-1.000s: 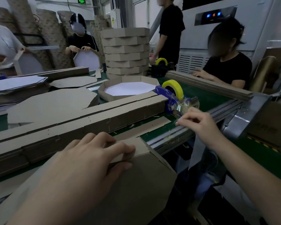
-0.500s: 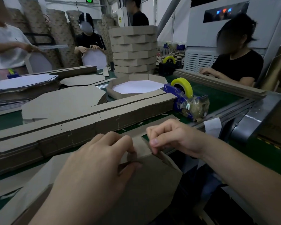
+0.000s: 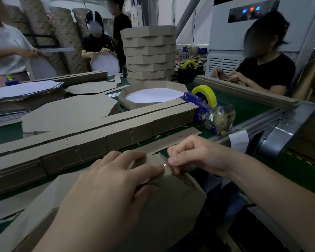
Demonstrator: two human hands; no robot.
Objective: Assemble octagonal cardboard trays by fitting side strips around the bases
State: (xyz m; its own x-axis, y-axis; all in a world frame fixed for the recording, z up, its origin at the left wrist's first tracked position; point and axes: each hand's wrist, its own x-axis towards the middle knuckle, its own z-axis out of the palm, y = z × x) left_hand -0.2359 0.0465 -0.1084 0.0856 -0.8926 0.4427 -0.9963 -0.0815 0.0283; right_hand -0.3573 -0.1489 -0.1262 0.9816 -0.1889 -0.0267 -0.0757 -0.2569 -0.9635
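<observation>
The brown octagonal cardboard tray (image 3: 162, 206) lies base-up at the near edge of the green table (image 3: 244, 106), overhanging toward the person, with its brown cardboard side strip (image 3: 154, 159) folded up along the far edges. The left hand (image 3: 105, 193) clamps the strip against the base at the far corner, fingers on top and thumb beneath. Just beside it, the right hand (image 3: 198, 155) pinches between thumb and curled fingers what looks like a short piece of clear tape (image 3: 165, 165) at the seam. The step seems to be closing that seam. It probably goes best if the left hand holds the strip ends butted flush with no gap while the right lays the tape flat across the joint and rubs it down without wrinkles. Beyond lie long stacked cardboard strips (image 3: 98, 140) and a blue tape dispenser with a yellow roll (image 3: 205, 110) within easy reach, then a finished white-lined tray (image 3: 153, 95).
</observation>
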